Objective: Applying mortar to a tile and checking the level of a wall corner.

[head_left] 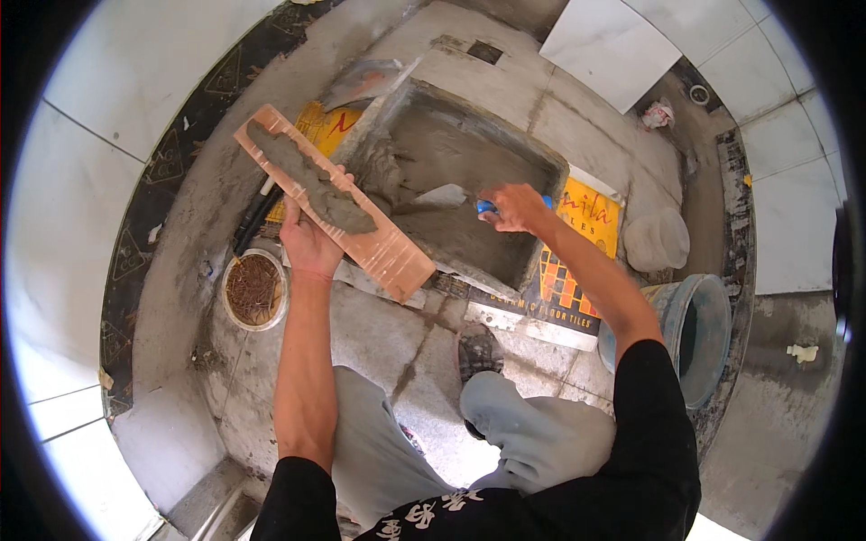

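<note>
Left of centre, the left hand (311,243) grips a tan strip (392,261) bearing grey mortar (329,198); right of centre, the right hand (518,209) clasps a blue-handled trowel (446,196).

Left glare — rim curved, perhaps soft

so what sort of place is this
Probably a room being tiled or renovated: there is wet-looking grey mortar, a trowel in the right hand, and white wall tiles near rough, bare cement.
</note>
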Motion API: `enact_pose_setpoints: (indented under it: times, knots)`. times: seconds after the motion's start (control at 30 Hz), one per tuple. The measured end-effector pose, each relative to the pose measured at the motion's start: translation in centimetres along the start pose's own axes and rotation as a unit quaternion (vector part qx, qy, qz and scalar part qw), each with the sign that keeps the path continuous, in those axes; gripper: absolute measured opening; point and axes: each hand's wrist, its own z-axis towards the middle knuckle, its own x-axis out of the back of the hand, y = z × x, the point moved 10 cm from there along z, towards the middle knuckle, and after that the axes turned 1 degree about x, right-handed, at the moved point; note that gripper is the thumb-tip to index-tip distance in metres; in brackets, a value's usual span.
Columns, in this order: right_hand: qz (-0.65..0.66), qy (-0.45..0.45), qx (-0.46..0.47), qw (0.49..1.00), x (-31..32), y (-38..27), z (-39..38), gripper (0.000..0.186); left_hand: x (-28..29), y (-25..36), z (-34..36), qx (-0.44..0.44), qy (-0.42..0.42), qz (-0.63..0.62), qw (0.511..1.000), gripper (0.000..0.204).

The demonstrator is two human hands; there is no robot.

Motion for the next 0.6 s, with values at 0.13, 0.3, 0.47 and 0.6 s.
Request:
enact_pose_setpoints:
  times: [0.13,0.3,0.47,0.6]
  knots:
    - [0.007,0.064,-0.058,0.996,1.3,0.4,-2.2,0.038,0.1,0.5,-0.5,0.002,0.017,0.011,1.000,0.064]
    - [0.042,0.162,-0.127,0.978,2.3,1.0,-3.3,0.039,-0.4,0.5,-0.5,-0.004,0.008,0.007,1.000,0.064]
    - [0.110,-0.095,-0.219,0.965,-5.1,0.5,-2.2,0.040,-0.1,0.6,-0.3,-0.013,0.018,-0.004,1.000,0.064]
    - [0.150,-0.010,-0.323,0.934,-4.2,2.4,-2.4,0.039,0.2,1.3,-0.6,-0.013,0.016,-0.002,1.000,0.064]
